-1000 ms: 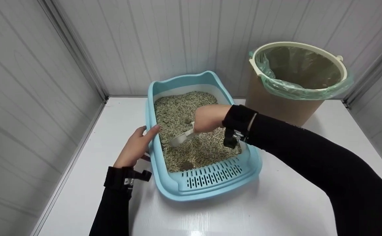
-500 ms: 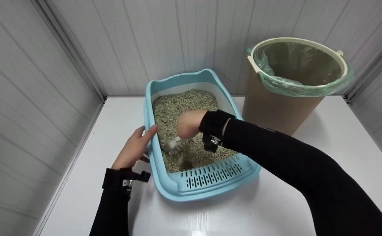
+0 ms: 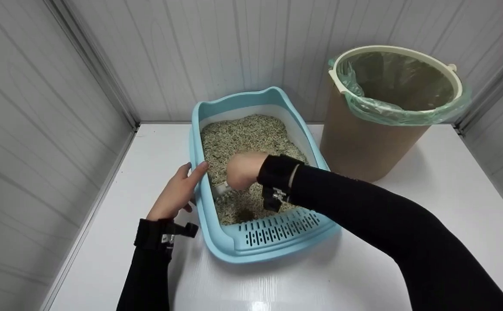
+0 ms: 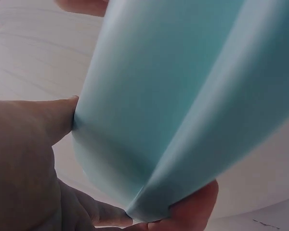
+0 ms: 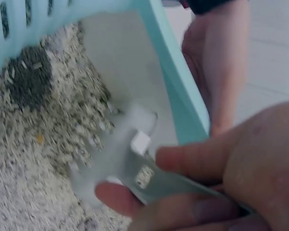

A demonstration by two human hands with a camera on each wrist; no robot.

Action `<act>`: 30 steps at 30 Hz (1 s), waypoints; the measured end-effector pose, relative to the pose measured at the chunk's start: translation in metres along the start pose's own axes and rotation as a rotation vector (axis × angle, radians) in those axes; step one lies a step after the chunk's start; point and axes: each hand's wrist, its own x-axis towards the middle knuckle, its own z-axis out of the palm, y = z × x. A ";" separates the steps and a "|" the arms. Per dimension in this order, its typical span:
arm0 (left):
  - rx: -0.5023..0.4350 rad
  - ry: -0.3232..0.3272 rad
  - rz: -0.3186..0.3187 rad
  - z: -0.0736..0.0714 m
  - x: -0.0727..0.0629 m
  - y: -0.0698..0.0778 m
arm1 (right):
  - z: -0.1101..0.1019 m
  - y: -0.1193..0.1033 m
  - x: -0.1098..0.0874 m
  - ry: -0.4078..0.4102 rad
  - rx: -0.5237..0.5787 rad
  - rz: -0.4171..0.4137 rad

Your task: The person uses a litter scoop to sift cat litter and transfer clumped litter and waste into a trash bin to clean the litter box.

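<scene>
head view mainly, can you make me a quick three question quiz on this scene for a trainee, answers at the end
1. Multiple choice: in the head view, where does the bin stand relative to the litter box?
a) to its left
b) to its right
c) inside it

2. True or false: the left-hand grip holds the litter box by its rim.

3. Fill in the blank: the right-hand grip holds a ____ down at the litter.

Key:
1. b
2. True
3. scoop
</scene>
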 end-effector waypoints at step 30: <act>-0.058 -0.005 -0.008 0.000 -0.002 0.002 | 0.039 0.040 0.080 0.356 0.411 0.066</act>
